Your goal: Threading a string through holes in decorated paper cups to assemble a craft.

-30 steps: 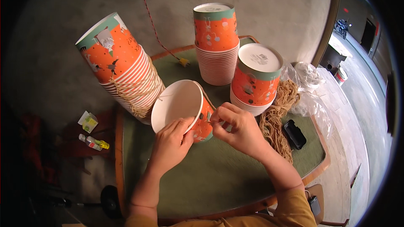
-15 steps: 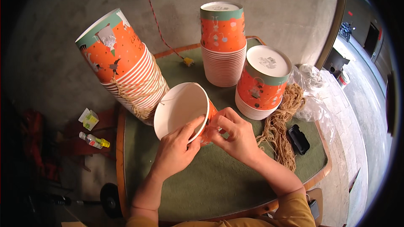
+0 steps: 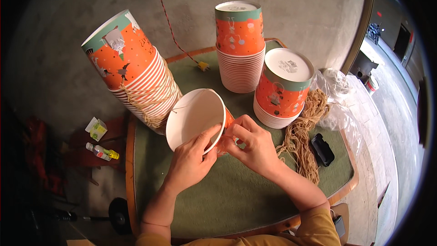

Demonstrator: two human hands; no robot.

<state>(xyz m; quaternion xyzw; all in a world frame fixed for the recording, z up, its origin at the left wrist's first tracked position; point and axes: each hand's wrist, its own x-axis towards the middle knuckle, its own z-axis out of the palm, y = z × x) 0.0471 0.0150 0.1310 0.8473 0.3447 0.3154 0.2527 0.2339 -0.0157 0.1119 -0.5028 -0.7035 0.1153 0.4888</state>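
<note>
A tilted orange paper bucket (image 3: 193, 111) shows its white inside to me over the green table. My left hand (image 3: 191, 159) grips its near rim, fingers outside and inside the wall. My right hand (image 3: 252, 148) is closed in a pinch against the bucket's right outer side; whatever lies between its fingertips is too small to make out. A short bit of twine (image 3: 179, 108) pokes through the far left wall. Just left leans a tall stack of nested buckets (image 3: 132, 64), wound with twine. Two upside-down stacks stand beyond, one taller (image 3: 240, 36) and one shorter (image 3: 280, 95).
A hank of brown twine (image 3: 307, 141) lies on the table's right side beside a black plastic case (image 3: 322, 149) and clear plastic bags (image 3: 339, 109). A yellow plug (image 3: 203, 66) on a red cord rests at the back. Left of the table, a bottle (image 3: 101, 151) lies on a stool.
My right hand's fingers have drawn slightly closer together and in toward the bucket's side. The left hand keeps its grip on the rim.
</note>
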